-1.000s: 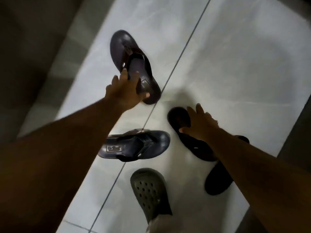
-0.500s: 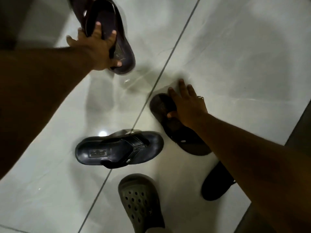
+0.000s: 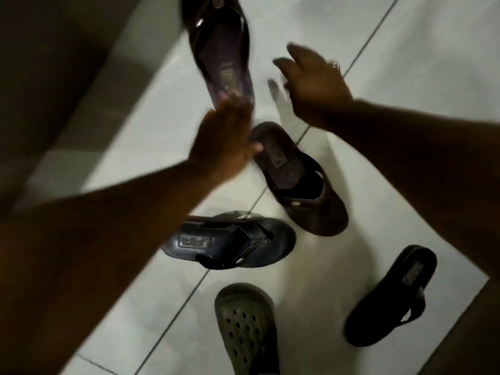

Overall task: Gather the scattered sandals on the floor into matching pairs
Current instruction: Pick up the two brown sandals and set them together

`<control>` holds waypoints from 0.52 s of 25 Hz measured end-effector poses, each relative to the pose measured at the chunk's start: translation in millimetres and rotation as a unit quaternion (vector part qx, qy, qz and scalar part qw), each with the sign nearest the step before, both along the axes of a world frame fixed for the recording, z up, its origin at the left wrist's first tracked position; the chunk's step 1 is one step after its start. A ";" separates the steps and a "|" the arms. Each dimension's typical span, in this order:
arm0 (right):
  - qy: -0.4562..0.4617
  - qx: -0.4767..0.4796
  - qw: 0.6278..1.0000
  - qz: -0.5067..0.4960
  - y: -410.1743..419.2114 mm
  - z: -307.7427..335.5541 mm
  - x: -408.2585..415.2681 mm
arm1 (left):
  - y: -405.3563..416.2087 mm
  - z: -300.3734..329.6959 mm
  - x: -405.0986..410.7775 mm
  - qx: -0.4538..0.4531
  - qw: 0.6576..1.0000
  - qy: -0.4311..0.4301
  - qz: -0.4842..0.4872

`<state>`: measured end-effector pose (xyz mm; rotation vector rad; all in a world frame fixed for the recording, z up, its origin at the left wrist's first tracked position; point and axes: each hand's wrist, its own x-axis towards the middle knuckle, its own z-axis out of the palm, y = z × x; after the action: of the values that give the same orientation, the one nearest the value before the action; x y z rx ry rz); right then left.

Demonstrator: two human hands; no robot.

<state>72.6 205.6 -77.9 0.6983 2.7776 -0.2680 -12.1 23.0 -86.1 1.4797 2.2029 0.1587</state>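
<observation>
A brown sandal (image 3: 220, 50) lies at the top of the view, heel toward me. My left hand (image 3: 224, 142) is blurred, flat and not gripping; its fingertips are at that heel and its thumb is next to the heel of a second brown sandal (image 3: 297, 182) lying in the middle. My right hand (image 3: 315, 82) hovers above the floor to the right of the top sandal, fingers spread and empty. A dark navy sandal (image 3: 230, 243) lies crosswise below. A black sandal (image 3: 392, 296) rests at the lower right.
A grey-green perforated clog (image 3: 246, 328) is at the bottom centre, apparently on a foot. The floor is pale glossy tile (image 3: 405, 117) with dark grout lines. A dark wall or step (image 3: 54, 63) runs along the left, and a dark edge (image 3: 473, 347) borders the lower right.
My left hand has let go of the top brown sandal and drawn back toward its heel. My right hand has lifted off the second brown sandal and moved up, open.
</observation>
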 end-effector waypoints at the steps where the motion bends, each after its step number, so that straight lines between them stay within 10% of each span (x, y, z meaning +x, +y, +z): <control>1: 0.004 0.032 0.997 0.072 9.4 5.7 -22.4 | -10.7 -1.6 27.6 -0.016 0.998 -0.026 -0.051; 5: -0.082 0.101 0.954 0.271 2.4 -2.5 -97.0 | -36.4 -26.2 67.1 -0.092 0.987 -0.067 -0.110; 13: -0.215 0.200 0.949 0.116 4.1 -12.4 -96.4 | -111.2 -42.5 6.9 -0.085 0.995 0.020 -0.038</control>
<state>-23.9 209.7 -90.3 0.4354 2.4663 0.4553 -5.2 -88.2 -128.6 1.4805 2.1284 -0.0811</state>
